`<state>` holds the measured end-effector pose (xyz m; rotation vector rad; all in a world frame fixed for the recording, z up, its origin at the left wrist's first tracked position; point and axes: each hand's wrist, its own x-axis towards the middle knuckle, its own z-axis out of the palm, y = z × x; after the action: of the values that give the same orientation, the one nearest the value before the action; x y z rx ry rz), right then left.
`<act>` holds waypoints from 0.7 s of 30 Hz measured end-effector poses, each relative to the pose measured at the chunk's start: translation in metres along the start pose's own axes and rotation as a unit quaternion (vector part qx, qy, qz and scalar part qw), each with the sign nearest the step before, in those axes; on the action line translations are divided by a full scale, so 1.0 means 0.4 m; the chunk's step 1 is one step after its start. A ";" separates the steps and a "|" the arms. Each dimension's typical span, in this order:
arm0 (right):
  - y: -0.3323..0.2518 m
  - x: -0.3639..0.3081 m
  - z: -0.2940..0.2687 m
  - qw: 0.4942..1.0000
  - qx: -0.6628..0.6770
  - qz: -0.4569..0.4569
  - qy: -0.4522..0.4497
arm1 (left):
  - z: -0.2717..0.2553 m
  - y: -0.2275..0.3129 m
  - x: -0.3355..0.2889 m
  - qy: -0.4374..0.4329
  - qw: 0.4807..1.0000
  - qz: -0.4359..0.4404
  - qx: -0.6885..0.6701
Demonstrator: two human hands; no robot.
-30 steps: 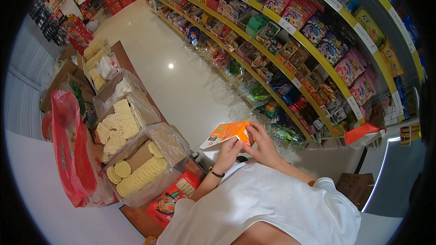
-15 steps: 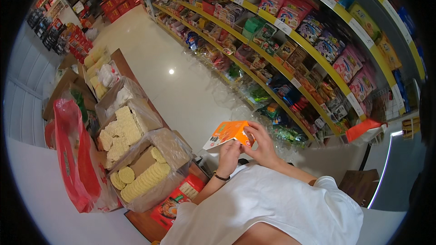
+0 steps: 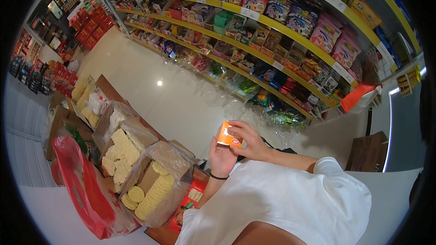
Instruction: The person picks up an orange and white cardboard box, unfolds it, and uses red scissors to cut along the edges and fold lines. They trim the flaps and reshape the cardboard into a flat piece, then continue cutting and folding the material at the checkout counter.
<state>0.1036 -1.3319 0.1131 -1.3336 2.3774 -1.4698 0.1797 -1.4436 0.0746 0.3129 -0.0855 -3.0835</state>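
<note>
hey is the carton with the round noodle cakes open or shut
Open: the carton shows its inside from above, with round yellow noodle cakes in view.

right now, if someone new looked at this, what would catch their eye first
Probably the bright orange box under the right hand's fingers, just below the picture's centre. Next might be the big red plastic bag at lower left, beside an open carton of round yellow noodle cakes. Yellow-edged shelves of colourful packets sweep across the upper right.
</note>
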 end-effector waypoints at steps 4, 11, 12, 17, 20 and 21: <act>0.009 -0.015 0.001 0.998 0.059 0.002 0.005 | 0.008 0.008 -0.004 -0.007 0.999 0.008 0.043; 0.034 -0.004 -0.012 0.997 0.031 0.058 0.038 | 0.015 0.007 0.021 0.016 0.977 0.094 0.193; 0.044 0.001 -0.014 0.997 0.036 0.057 0.034 | 0.022 0.008 0.025 0.010 0.975 0.095 0.200; 0.042 0.015 -0.022 0.993 0.072 0.077 0.053 | 0.025 -0.001 0.043 0.026 0.969 0.098 0.224; 0.042 0.017 -0.021 0.990 0.089 0.094 0.061 | 0.023 -0.012 0.051 0.026 0.966 0.119 0.230; 0.042 0.019 -0.021 0.988 0.101 0.097 0.061 | 0.022 -0.013 0.052 0.029 0.967 0.117 0.226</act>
<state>0.0843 -1.3280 0.1079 -0.9643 2.2752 -1.7228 0.1572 -1.4390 0.0787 0.3733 -0.7705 -2.7847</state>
